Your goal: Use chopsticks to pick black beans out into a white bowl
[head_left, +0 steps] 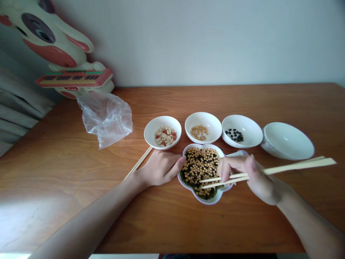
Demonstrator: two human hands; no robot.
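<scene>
My right hand is closed around a pair of pale wooden chopsticks. Their tips touch the mixed beans, yellow and black with some green ones at the edge, in a white flower-shaped dish with a lilac rim. My left hand rests on the table with its fingers curled, its thumb over the dish's left rim. Behind the dish stand white bowls: one with pale flat seeds and red pieces, one with yellow beans, and one with black beans.
A fourth white bowl, with no contents visible, stands at the right. More chopsticks lie partly under my left wrist. A crumpled clear plastic bag is at the left, before a toy animal with a keyboard. A wall rises behind the wooden table.
</scene>
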